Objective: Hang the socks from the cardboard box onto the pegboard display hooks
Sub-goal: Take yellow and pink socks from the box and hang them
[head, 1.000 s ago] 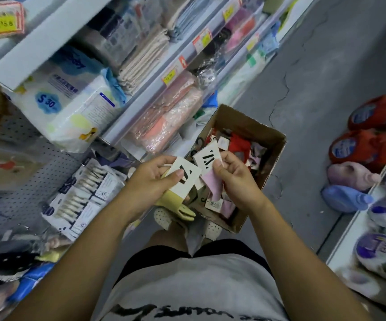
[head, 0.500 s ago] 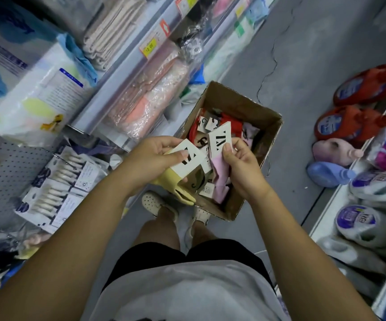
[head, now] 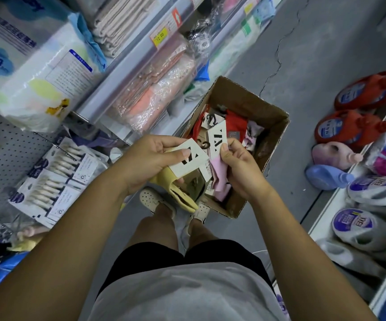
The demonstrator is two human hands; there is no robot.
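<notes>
Just beyond both hands sits the cardboard box [head: 252,105] of socks, while the left hand [head: 145,161] pinches a yellow pair [head: 175,188] and the right hand [head: 240,167] a pink pair [head: 219,172], light, limp things best gripped by their stiff card headers.

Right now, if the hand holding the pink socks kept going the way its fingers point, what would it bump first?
Probably the yellow socks' card held in the left hand. The right hand, gripping the pink socks, points leftward at it, though depth is unclear.
</notes>
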